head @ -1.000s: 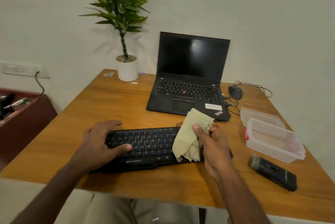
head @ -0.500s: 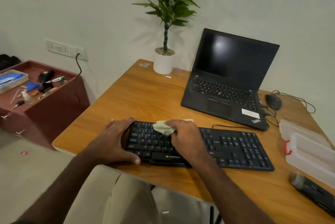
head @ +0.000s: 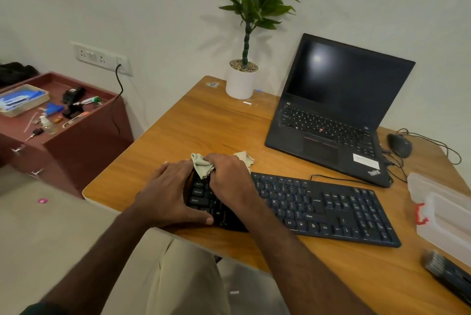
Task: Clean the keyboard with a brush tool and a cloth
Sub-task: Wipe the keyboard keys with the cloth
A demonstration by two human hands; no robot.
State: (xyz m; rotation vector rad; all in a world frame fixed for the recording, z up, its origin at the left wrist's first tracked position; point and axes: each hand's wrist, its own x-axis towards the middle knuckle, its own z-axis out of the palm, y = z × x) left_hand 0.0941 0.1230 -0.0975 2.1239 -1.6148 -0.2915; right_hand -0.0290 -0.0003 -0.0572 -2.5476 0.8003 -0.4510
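Note:
A black keyboard point(head: 318, 207) lies near the front edge of the wooden desk point(head: 204, 131). My left hand point(head: 168, 192) grips its left end, thumb on the front edge. My right hand point(head: 229, 179) presses a pale yellow-green cloth point(head: 202, 165) onto the keys at the keyboard's far left corner; part of the cloth sticks out behind the hand. A black brush tool point(head: 448, 274) with grey bristles lies at the desk's front right.
An open black laptop point(head: 334, 110) stands behind the keyboard, a wired mouse point(head: 400, 141) to its right. A clear plastic box point(head: 443, 215) sits at the right edge. A potted plant point(head: 242, 80) stands at the back. A maroon side cabinet point(head: 76, 141) with small items is on the left.
My right hand with the cloth has moved from the keyboard's right part to its far left corner. My left hand kept its grip on the left end. The camera swung left.

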